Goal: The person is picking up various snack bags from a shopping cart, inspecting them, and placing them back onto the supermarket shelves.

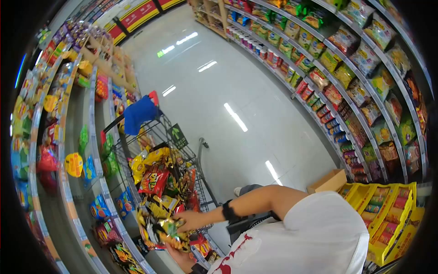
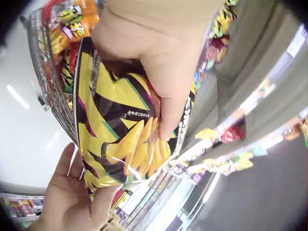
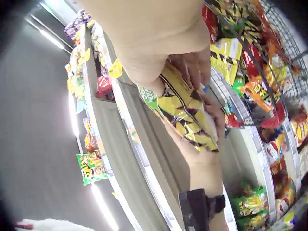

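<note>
A black and yellow snack bag point(image 2: 130, 120), printed with curved yellow pieces, is between my two hands. My left hand point(image 1: 180, 259) grips it, the thumb lying across the printed face in the left wrist view. From the other side my right hand point(image 1: 192, 221) holds the same bag, its thumb and fingers around the edge in the right wrist view. Both hands are at the near end of a wire shopping cart point(image 1: 199, 160). Many snack bags fill the cart, among them a red bag point(image 1: 153, 181) and a yellow bag point(image 1: 138, 166).
Snack shelves point(image 1: 68, 196) run close along the left, with hanging bags and some bare stretches. A blue cloth point(image 1: 138, 115) covers part of the cart's far end. Shiny aisle floor point(image 1: 237, 91) separates it from stocked shelves point(image 1: 319, 59). A yellow display rack point(image 1: 388, 214) stands at right.
</note>
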